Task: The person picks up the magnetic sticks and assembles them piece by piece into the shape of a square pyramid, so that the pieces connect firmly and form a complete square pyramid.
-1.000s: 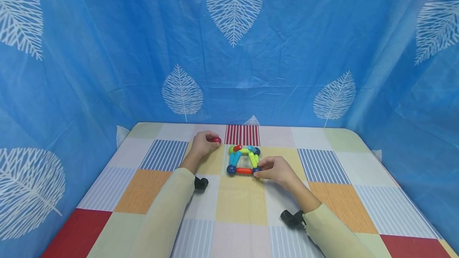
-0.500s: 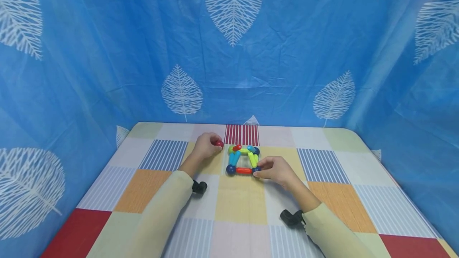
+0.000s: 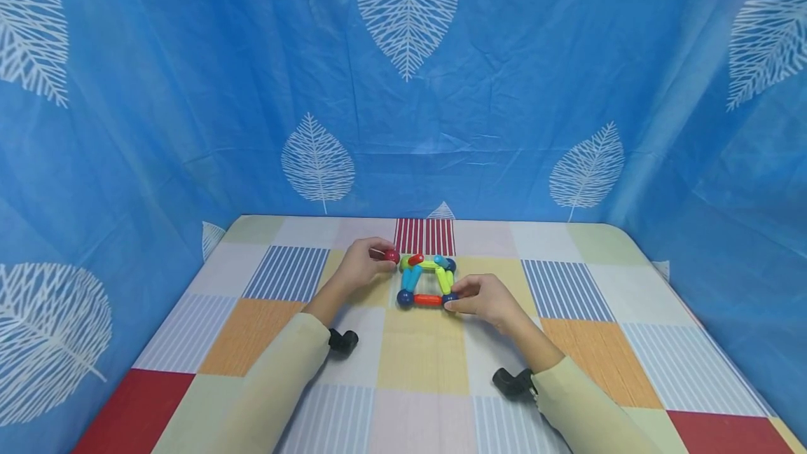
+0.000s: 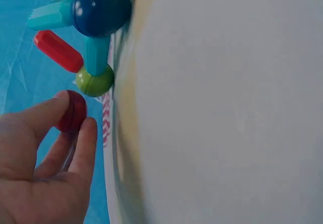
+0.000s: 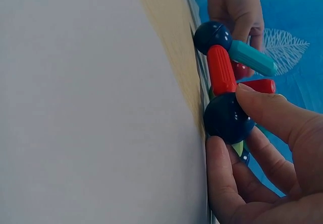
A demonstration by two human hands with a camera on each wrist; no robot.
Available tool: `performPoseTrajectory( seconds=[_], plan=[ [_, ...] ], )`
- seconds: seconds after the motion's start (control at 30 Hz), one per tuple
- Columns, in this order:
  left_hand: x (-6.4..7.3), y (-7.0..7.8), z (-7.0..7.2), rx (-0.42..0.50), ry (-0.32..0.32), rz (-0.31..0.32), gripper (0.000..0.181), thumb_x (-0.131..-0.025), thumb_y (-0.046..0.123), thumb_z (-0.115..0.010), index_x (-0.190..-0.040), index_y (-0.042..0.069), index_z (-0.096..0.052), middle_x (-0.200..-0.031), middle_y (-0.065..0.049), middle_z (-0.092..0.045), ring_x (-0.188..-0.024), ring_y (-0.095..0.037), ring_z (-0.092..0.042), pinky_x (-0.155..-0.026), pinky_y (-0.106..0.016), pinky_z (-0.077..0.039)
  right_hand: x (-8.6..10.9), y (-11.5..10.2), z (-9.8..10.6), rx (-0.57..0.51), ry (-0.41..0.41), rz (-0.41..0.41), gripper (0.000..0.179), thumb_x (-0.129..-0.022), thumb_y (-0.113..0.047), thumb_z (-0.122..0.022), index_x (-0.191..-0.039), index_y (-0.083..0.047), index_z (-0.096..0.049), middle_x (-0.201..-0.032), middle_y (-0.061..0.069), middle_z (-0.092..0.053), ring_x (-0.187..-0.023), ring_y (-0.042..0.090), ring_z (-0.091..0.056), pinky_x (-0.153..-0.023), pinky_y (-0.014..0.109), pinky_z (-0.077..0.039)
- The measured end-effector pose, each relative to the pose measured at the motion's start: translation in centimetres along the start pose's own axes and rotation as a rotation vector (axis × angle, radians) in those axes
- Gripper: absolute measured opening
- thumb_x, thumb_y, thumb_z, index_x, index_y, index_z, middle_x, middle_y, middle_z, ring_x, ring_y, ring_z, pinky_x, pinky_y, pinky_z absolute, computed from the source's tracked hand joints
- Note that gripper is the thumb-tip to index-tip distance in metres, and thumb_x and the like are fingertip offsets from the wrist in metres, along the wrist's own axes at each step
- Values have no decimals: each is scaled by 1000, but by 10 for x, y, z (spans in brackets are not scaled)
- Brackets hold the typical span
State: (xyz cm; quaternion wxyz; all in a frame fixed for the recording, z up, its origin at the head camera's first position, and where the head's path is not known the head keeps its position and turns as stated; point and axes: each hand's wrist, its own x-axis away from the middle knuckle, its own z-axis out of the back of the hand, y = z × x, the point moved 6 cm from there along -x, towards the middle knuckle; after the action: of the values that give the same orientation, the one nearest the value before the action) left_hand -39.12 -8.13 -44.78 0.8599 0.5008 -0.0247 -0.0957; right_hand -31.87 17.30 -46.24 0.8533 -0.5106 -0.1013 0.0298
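My left hand point(image 3: 361, 264) pinches a red ball point(image 4: 73, 111) between thumb and fingers, close beside the green ball point(image 4: 96, 81) at the far left corner of a frame of toy rods and balls. That frame stands on the table, with dark blue balls point(image 3: 405, 298) at other corners. A red rod point(image 3: 429, 300) forms its near side, and light blue rods point(image 3: 412, 277) and yellow-green rods point(image 3: 444, 279) rise along the sides. My right hand point(image 3: 488, 300) grips the near right dark blue ball point(image 5: 228, 118) with thumb and fingers.
The table is covered with a patchwork-patterned cloth point(image 3: 424, 352). Behind it and on both sides hangs a blue curtain point(image 3: 479, 90) with white leaf prints. A black wrist camera point(image 3: 343, 342) sits at the left wrist, another black wrist camera point(image 3: 513, 384) at the right.
My left hand has carried the red ball to the right and slightly nearer, up close to the green ball. The right hand and the rod frame stay about where they were.
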Motion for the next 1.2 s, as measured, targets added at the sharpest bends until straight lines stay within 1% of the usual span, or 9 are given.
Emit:
performPoseTrajectory(
  seconds=[0.1,0.2,0.3,0.43,0.57,0.67,0.83,1.03,1.2],
  plan=[
    [3,5,0,59,-8,-15,34,-88,6,-79,-121,9,-73,-117,-11,-73,-111,-29,-69,-95,-39,-59,0,0,0,-2,-1,-2,33,-78,-11,-89,-105,0,-73,-95,10,-73,-87,17,-65,-71,27,-57],
    [5,9,1,95,5,-38,34,-89,8,-79,-123,11,-73,-119,-10,-73,-113,-28,-69,-95,-39,-60,0,1,0,-5,-3,-8,34,-78,-12,-89,-105,0,-73,-96,10,-73,-87,16,-65,-72,27,-57],
    [6,14,1,120,17,-61,33,-90,12,-79,-123,13,-73,-121,-7,-72,-114,-26,-68,-96,-37,-59,0,0,-1,0,-9,-6,34,-79,-11,-88,-106,1,-72,-97,10,-73,-87,16,-65,-72,27,-57],
    [7,25,-3,157,13,-93,33,-91,16,-79,-123,15,-72,-119,-4,-72,-112,-24,-67,-95,-36,-59,0,1,0,4,-3,-16,32,-79,-12,-88,-105,-1,-73,-96,9,-73,-87,16,-65,-72,26,-57],
    [8,34,-8,196,3,-133,33,-91,18,-79,-122,13,-72,-116,-5,-73,-108,-23,-70,-94,-35,-60,0,1,1,10,3,-19,31,-79,-12,-88,-104,-2,-73,-96,9,-73,-87,17,-64,-72,27,-57],
    [8,39,-12,189,-8,-161,31,-91,19,-80,-121,14,-72,-113,-6,-74,-105,-22,-71,-95,-35,-60,0,1,1,12,0,-12,31,-79,-12,-88,-104,-1,-73,-95,8,-73,-87,17,-63,-72,28,-57],
    [10,46,-19,135,-41,-191,31,-90,20,-80,-120,16,-73,-113,-3,-74,-108,-20,-69,-100,-38,-57,0,0,1,4,-11,5,31,-79,-11,-88,-104,0,-73,-94,8,-73,-85,15,-64,-72,28,-57],
    [9,48,-26,86,-57,-188,32,-90,22,-81,-121,18,-73,-116,-1,-73,-111,-21,-67,-102,-40,-56,0,0,1,3,-13,12,31,-79,-11,-87,-104,0,-73,-93,7,-74,-85,15,-65,-72,28,-58],
    [9,47,-29,83,-61,-177,33,-89,21,-81,-121,18,-73,-116,-2,-73,-110,-21,-67,-100,-37,-57,-1,-1,1,-1,-12,13,30,-79,-10,-87,-104,-1,-73,-93,7,-74,-84,15,-65,-71,27,-57]
  ],
)
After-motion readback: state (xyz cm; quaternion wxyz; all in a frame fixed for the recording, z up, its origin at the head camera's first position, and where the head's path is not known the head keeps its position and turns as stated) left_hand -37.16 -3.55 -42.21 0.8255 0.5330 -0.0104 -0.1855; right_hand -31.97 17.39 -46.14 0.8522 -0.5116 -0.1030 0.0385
